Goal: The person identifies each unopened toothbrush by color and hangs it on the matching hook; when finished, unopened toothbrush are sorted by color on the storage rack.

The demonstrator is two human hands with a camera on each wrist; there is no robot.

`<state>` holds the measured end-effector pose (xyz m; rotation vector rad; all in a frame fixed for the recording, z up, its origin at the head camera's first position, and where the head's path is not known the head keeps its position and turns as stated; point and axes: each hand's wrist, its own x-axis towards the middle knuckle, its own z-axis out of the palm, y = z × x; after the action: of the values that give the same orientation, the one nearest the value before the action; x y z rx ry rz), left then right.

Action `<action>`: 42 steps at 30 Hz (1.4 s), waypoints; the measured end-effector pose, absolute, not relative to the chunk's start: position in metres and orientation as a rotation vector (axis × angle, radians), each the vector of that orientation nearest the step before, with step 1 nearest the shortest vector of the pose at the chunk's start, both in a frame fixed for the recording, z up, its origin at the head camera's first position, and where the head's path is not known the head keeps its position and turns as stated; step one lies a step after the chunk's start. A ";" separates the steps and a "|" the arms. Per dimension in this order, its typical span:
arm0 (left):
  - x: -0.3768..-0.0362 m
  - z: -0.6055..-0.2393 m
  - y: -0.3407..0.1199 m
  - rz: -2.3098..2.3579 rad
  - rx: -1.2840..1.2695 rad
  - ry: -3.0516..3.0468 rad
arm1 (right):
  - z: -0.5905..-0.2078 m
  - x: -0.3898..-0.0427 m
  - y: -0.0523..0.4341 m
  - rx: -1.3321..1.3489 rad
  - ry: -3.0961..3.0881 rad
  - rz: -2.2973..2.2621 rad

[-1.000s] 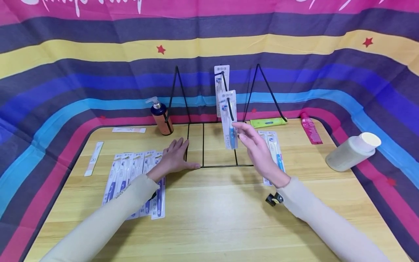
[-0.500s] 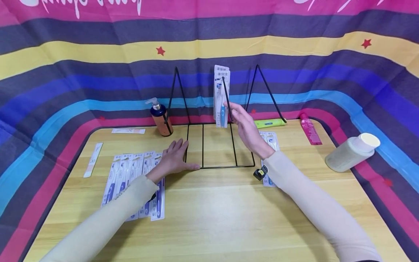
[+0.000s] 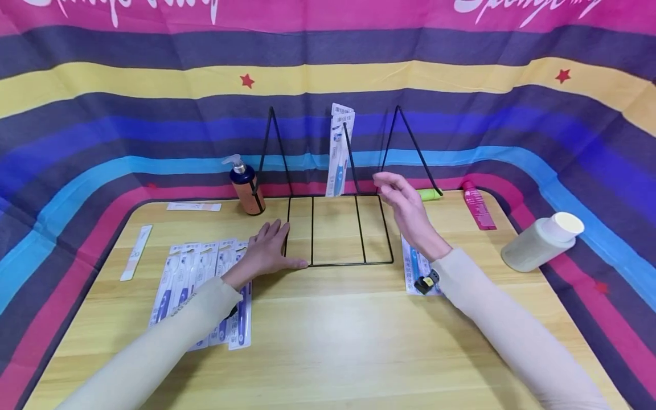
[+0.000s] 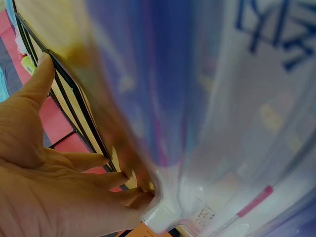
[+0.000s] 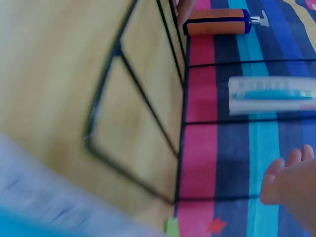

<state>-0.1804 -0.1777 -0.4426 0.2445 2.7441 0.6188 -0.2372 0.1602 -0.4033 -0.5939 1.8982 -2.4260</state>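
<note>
A black wire rack (image 3: 353,264) stands on the wooden table. From its middle hook hang packaged toothbrushes (image 3: 339,159), one in front of another, the front one with a blue handle. My left hand (image 3: 266,250) rests with spread fingers at the rack's front left corner; in the left wrist view its thumb touches the black wire. To the right of the hanging packs, my right hand (image 3: 407,213) is held up with loosely bent fingers and nothing in it. Below it lie more toothbrush packs (image 3: 412,265), partly hidden by the wrist. The right wrist view shows a hanging pack (image 5: 271,95) apart from the fingers.
Several purple toothbrush packs (image 3: 241,330) lie under the left forearm. A pump bottle (image 3: 248,191) stands behind the left hand. Two slim white packets (image 3: 136,253) lie at left. On the right are a green tube (image 3: 429,195), a pink tube (image 3: 478,206) and a tilted pale bottle (image 3: 538,245).
The blue toothbrush pack has moved back along the hook to the pack behind it. My right hand has let go and drawn away to the right. My left hand has stayed on the rack.
</note>
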 end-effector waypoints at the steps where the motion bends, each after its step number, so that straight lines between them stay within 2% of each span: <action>1: -0.180 -0.442 -0.179 0.618 0.240 2.744 | -0.407 -0.233 0.167 -0.571 1.905 -2.425; 9: -0.179 -0.442 -0.179 0.640 0.250 2.746 | -0.432 -0.196 0.225 -0.236 2.292 -2.099; 17: -0.180 -0.443 -0.178 0.643 0.253 2.748 | -0.447 -0.170 0.268 0.111 2.349 -1.926; 30: -0.180 -0.443 -0.178 0.623 0.251 2.744 | -0.453 -0.161 0.284 0.193 2.453 -1.395; 42: -0.178 -0.443 -0.179 0.617 0.248 2.747 | -0.449 -0.158 0.281 0.262 2.468 -1.406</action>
<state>-0.1784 -0.1794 -0.4425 0.2476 2.7466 0.6173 -0.1584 0.2807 -0.4488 0.2623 2.4677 -1.4064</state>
